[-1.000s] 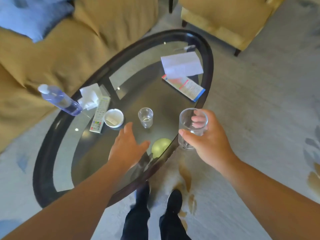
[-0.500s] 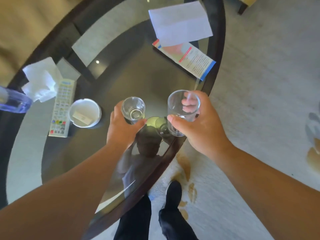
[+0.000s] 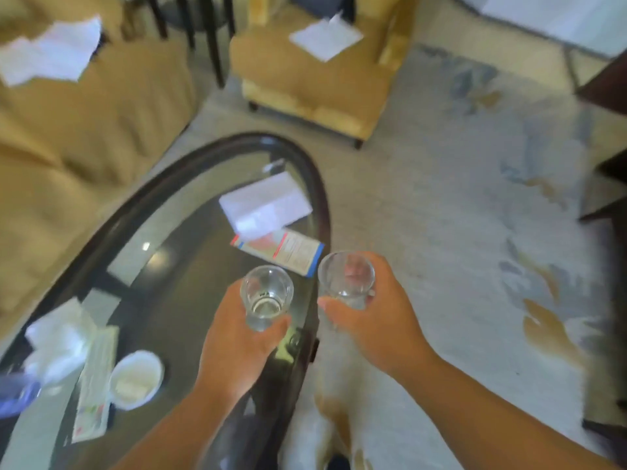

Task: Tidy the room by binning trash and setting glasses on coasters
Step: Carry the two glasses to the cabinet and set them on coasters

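Left hand (image 3: 234, 337) grips a small clear glass (image 3: 266, 297) above the glass table (image 3: 315, 198). Right hand (image 3: 373, 320) grips a larger glass (image 3: 346, 279), just right of it

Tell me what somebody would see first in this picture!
Two see-through glasses: the left hand grips a small glass over the oval glass table, the right hand a bigger glass just past its edge. Behind, white paper lies on the sofa and a white sheet on the armchair.
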### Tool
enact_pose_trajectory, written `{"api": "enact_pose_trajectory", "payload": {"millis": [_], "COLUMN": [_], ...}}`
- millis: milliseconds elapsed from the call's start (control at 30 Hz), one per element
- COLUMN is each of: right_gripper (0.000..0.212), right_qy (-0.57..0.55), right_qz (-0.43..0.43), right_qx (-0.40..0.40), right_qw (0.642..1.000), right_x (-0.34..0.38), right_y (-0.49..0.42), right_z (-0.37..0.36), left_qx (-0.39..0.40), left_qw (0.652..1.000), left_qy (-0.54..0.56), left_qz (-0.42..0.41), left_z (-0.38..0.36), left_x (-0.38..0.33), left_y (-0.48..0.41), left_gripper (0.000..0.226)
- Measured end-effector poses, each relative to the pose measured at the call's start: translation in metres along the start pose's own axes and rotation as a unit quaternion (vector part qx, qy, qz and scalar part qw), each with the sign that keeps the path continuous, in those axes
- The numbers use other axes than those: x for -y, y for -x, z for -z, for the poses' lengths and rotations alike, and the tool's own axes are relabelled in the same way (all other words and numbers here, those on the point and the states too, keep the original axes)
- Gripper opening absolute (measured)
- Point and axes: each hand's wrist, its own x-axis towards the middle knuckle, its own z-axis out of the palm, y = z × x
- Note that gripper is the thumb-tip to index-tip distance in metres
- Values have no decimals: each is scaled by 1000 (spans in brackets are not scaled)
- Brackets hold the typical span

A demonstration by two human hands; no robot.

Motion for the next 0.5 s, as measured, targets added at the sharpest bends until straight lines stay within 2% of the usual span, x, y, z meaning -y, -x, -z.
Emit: {"api": "enact_pose_trajectory", "payload": {"millis": [167,233,500], "right_gripper": [63,59,56], "right_qy": [-10,-12,-18], "right_qz": [67,89,127], "right_qx": [-106,-149,-295], "right_qw": [992,985,947], "right_x": [69,83,67], "right_y": [-1,0,9], "right_z": [119,176,415], "left_qx": [45,72,136], "left_qw": [995,988,955], "left_qy": [5,-8,-9], "left_qz": [-91,-135,-262], "left_z": [-43,-70,-246], "left_x": [-153,-210,-401], "left_y": [-10,-14,-4], "left_gripper": [53,54,58]}}
